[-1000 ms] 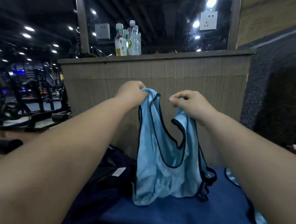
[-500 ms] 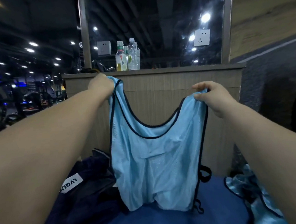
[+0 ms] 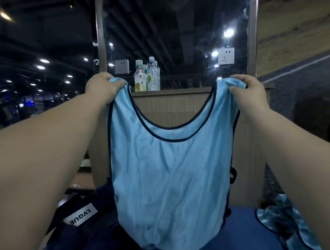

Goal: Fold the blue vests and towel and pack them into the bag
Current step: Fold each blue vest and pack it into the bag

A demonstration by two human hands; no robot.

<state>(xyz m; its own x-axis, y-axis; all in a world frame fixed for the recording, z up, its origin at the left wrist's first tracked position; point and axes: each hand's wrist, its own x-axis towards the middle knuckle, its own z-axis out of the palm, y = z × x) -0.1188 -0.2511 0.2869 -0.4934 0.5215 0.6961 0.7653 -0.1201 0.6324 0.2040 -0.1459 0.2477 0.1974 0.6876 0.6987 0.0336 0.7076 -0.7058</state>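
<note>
Left hand [image 3: 102, 87] and right hand [image 3: 249, 90] raised, apart — each pinching a vest [image 3: 169, 175] shoulder.

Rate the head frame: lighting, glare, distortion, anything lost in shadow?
Head view: dim room, but the light blue mesh vest with dark trim is evenly lit and sharp. Head view: ceiling lamps flare in the dark glass panel. Head view: wide-angle stretch swells the forearms toward the lower corners. Head view: the navy fabric bag with white label sinks into shadow.

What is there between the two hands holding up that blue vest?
In the head view, only the vest, its black-edged neckline dipping, spans from left hand to right hand; behind the gap stand bottles on a wooden ledge.
</note>
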